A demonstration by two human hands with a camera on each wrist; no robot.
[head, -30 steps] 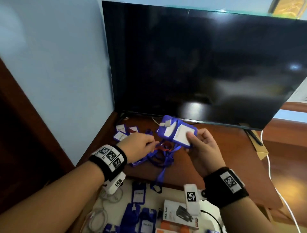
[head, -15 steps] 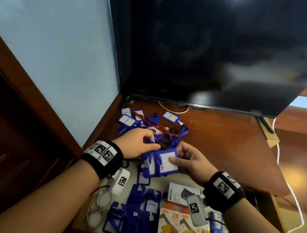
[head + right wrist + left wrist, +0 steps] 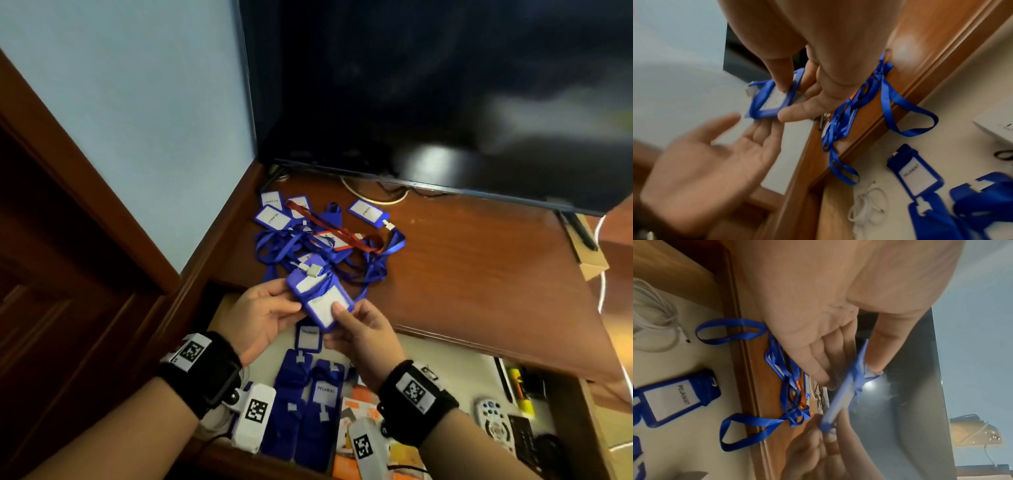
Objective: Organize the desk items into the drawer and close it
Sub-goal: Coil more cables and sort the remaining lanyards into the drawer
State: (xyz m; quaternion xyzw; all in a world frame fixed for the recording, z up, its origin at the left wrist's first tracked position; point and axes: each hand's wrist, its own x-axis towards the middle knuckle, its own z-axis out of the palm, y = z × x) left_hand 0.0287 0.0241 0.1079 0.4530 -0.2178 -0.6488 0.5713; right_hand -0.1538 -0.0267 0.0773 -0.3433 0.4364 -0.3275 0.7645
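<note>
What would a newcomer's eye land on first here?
First, the blue badge holder pinched between the left hand and right hand above the open drawer. Behind it, a tangle of blue lanyards and badge holders lies on the wooden desk, under the dark television screen.

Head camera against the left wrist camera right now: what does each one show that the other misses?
Only the head view shows the remote control and the orange boxes in the open drawer, plus the red lanyard in the pile on the desk.

Only the left wrist view shows the white cable coiled in the drawer and the held blue badge holder edge-on.

Both show the left hand and right hand pinching that holder above the drawer's front edge, the tangled blue lanyards and the dark TV screen.
</note>
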